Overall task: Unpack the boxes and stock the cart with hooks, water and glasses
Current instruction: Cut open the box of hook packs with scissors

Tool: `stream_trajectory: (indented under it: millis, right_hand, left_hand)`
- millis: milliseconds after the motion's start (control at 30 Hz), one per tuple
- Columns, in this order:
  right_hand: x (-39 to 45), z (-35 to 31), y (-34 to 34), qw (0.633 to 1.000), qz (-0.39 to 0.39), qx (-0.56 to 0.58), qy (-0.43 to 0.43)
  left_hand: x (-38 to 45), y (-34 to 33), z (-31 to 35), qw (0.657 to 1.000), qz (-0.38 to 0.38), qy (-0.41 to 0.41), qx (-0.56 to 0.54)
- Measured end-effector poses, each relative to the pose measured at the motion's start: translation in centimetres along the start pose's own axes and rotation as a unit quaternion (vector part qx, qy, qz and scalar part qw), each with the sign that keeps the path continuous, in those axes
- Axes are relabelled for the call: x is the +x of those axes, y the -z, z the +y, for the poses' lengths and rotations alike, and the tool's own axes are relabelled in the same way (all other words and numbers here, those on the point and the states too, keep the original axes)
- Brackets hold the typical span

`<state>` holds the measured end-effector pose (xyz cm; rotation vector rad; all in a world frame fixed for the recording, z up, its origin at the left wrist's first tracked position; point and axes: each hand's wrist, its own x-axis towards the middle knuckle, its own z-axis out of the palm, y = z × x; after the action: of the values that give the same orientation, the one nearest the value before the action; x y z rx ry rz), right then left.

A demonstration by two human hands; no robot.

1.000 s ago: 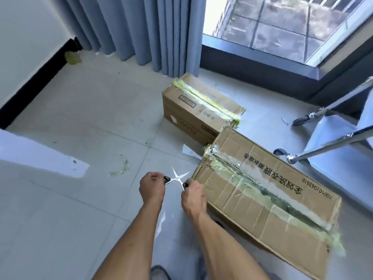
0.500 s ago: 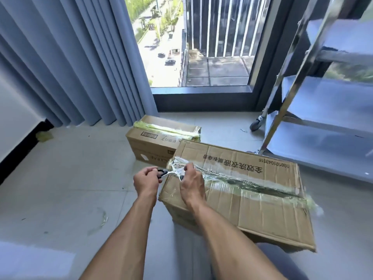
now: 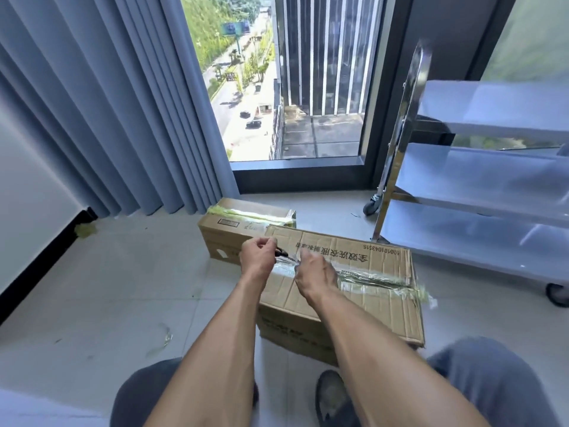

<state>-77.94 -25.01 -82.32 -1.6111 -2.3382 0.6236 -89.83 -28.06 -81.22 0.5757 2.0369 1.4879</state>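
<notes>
Pale tiled floor point(image 3: 101, 291) carries a large taped brown cardboard box point(image 3: 354, 303), a smaller taped carton point(image 3: 234, 229) touching behind. Left hand point(image 3: 257, 257) and right hand point(image 3: 314, 272) grip black-handled scissors point(image 3: 281, 252) at its tape seam. Steel three-shelf cart point(image 3: 480, 192) stands near its right edge.

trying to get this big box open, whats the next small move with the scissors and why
Probably draw the scissors along the tape seam toward the far end. Both hands, left hand and right hand, sit at the near end of the large box, and the tape beyond looks uncut.
</notes>
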Motion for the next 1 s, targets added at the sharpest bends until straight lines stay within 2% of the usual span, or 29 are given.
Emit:
stream_trajectory:
  millis: [67,133,233,333,433,667,867,1000]
  right_hand:
    - [0.4,-0.1,0.4,1.000,0.013,-0.020,0.012]
    - [1.4,0.2,0.5,0.999,0.007,-0.035,0.011]
    - [4.5,2.0,-0.8,0.998,-0.027,-0.050,0.015]
    - [7.7,3.6,-3.4,0.997,-0.037,-0.053,0.045]
    - [10.8,4.0,-6.4,0.994,-0.045,-0.063,0.075]
    - [15.4,1.2,-12.7,0.973,-0.075,-0.072,0.208]
    - [15.9,1.6,-12.5,0.950,-0.063,-0.114,0.283]
    - [15.4,0.8,-12.3,0.948,-0.055,-0.140,0.280]
  left_hand:
    - [0.7,0.0,0.0,1.000,-0.004,0.003,0.005]
    - [2.0,-0.2,-0.8,0.997,-0.004,-0.003,0.082]
    - [4.2,-0.8,-3.7,0.965,0.036,0.006,0.260]
    - [6.0,-2.2,-8.1,0.938,0.078,0.042,0.335]
    - [7.8,-4.2,-12.2,0.911,0.078,0.067,0.400]
    - [12.3,-5.8,-16.4,0.900,0.166,0.023,0.402]
    - [12.9,-5.8,-17.2,0.903,0.149,0.026,0.402]
    - [13.1,-5.7,-17.5,0.909,0.154,0.017,0.388]
